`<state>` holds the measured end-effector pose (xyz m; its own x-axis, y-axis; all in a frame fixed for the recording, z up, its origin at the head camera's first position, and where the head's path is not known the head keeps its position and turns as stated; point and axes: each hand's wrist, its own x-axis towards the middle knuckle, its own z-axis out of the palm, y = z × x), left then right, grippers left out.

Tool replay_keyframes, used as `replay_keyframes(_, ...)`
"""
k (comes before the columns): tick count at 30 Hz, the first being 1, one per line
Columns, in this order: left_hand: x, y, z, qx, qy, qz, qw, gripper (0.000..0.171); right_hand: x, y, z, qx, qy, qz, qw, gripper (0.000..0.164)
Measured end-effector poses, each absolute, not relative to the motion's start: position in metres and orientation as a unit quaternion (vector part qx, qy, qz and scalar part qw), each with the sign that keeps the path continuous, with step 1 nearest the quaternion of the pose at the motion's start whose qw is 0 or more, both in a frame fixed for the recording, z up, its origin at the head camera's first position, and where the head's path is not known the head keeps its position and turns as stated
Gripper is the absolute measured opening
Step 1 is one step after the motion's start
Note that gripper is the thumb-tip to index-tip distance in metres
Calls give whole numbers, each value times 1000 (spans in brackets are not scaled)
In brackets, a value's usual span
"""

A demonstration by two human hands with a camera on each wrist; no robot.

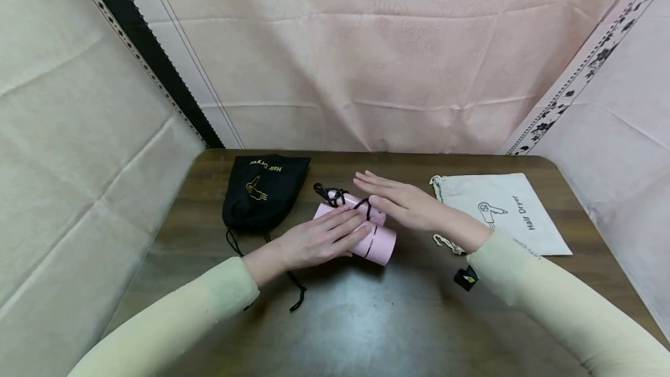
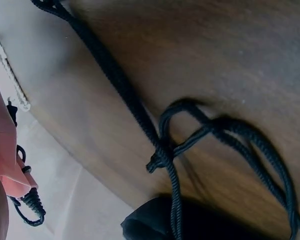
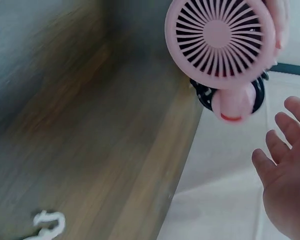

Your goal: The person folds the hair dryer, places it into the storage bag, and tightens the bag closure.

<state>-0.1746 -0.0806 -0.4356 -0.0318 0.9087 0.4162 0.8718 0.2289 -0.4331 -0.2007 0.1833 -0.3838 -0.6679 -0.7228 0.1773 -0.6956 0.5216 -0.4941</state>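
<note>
A pink hair dryer with a folded handle is at the middle of the table, its black cord bundled around the handle. My left hand lies over the barrel and grips it, fingers across the top and thumb on the near side. My right hand is beside the handle end, fingers straight and holding nothing. In the right wrist view the dryer's round vented end faces the camera, and the right hand stands apart from it.
A black drawstring pouch printed "Hair Dryer" lies at the left, its black strings trailing forward. At the right is a flat white drawstring pouch with the same print. Pale cloth hangs behind the wooden table.
</note>
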Motion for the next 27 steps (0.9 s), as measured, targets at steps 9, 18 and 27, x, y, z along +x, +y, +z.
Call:
replay_keyframes(9,-185,-79,-452,-602,-754,22,261,62,-199,209,-396,-379,892,-243,27,50)
replay_keyframes(18,-190,-80,-456,-595,-769,15,232,64,-194,229,-404,-341,909,-239,40,53)
replay_keyframes(27,-196,-85,-454,-596,-775,15,212,65,-192,242,-408,-314,920,-231,46,54)
